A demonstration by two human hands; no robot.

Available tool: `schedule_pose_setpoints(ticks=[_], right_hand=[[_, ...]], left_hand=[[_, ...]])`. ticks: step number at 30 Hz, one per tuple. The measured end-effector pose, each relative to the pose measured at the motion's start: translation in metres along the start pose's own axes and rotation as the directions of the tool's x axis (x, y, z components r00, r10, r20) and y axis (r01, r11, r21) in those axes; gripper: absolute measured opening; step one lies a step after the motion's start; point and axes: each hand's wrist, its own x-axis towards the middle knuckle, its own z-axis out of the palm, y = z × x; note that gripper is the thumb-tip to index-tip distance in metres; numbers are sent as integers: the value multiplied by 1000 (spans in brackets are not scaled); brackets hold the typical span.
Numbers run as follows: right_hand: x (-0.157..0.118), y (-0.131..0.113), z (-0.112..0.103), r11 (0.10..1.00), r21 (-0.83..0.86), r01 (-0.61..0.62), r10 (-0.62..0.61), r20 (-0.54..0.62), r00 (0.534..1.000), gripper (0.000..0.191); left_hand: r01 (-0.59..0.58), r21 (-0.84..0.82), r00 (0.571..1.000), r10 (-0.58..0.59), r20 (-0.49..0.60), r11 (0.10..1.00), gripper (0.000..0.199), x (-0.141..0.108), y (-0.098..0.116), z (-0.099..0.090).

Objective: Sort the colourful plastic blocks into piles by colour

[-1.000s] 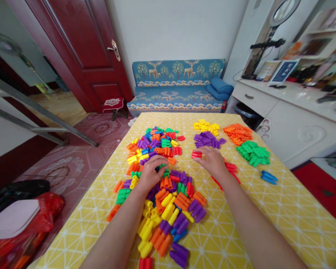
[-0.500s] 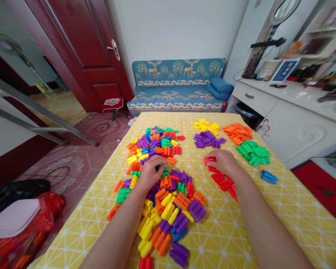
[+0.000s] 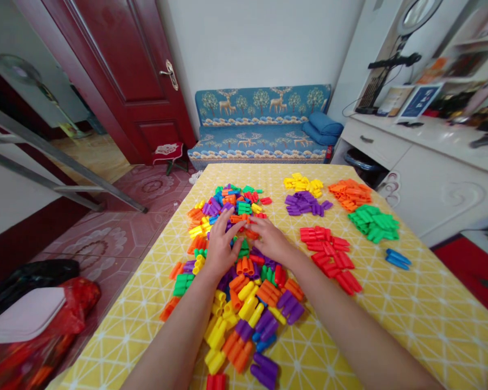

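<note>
"Yellow cloth [image 3: 390,319], white-lined, over the counter [image 3: 305,357]; clock centred on it. Nearest item?"

"Red block [image 3: 215,382], one, seven o'clock, near side."

"Next?"

"Mixed pile [image 3: 248,309] of plastic pieces, six colours, from seven o'clock to eleven."

"Then?"

"Left hand [image 3: 220,248], nine o'clock: fingers loosely spread, thumb apart, over the pile, nothing seen in its grasp. Right hand [image 3: 272,244], ten o'clock: half curled, fingertips down at the pile just beside the left; whether it grips a piece, cannot tell."

"Single-colour lots?"

"Red group [image 3: 334,260], three o'clock. Blue lot [image 3: 398,260], small, three, further out. Green heap [image 3: 374,223], between two and three. Purple heap [image 3: 303,203], one. Orange heap [image 3: 350,194], two. Yellow heap [image 3: 303,185], one, behind the purple."

"Beyond?"

"Blue patterned sofa [image 3: 264,136], twelve o'clock; red door [image 3: 134,81], eleven."
</note>
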Motion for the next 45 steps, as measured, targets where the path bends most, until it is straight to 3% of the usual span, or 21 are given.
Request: schedule_pose_setpoints(ticks=[6, 12, 16, 19, 23, 27, 30, 32, 35, 38, 42, 45], right_hand=[[27, 1, 11, 992, -97, -76, 82, 65, 995, 74], [31, -8, 5, 986, -153, -69, 84, 93, 992, 58], [20, -8, 1, 998, -40, -58, 60, 51, 997, 53], [7, -7, 1, 983, 163, -83, 88, -25, 996, 53], [-12, -7, 3, 874, 458, -159, 198, -38, 979, 44], [-21, 0, 4, 699, 674, -240, 363, -45, 931, 32], [-22, 8, 2, 579, 765, -283, 478, -37, 877, 34], [-22, 10, 3, 548, 780, -303, 516, -31, 856, 36], [-21, 9, 9, 570, 763, -303, 499, -29, 866, 33], [-22, 10, 14, 691, 664, -284, 472, -118, 874, 29], [-24, 18, 11, 909, 304, -287, 390, -369, 844, 25], [-27, 24, 3, 949, 33, -314, 301, -395, 868, 38]], left_hand=[[88, 127, 982, -107, 154, 988, 69, -3, -1, 5], [97, 61, 986, -105, 133, 993, 63, -3, -9, 8], [92, -25, 993, -90, 83, 995, 53, -2, -14, 10], [96, -48, 994, -93, 61, 994, 46, -2, -15, 12], [115, -67, 992, -111, 61, 991, 34, -1, -12, 11], [168, -156, 986, -163, 48, 973, 25, -1, -9, 8], [214, -233, 976, -217, 14, 949, 20, -1, -8, 5], [235, -271, 970, -243, 3, 933, 20, -1, -7, 3], [237, -299, 970, -242, 20, 924, 22, 0, -6, 1], [232, -296, 972, -234, 30, 927, 20, 1, -5, 0], [211, -282, 975, -221, -5, 936, 19, 1, -4, 0], [177, -265, 983, -184, -1, 948, 20, 0, -3, 1]])
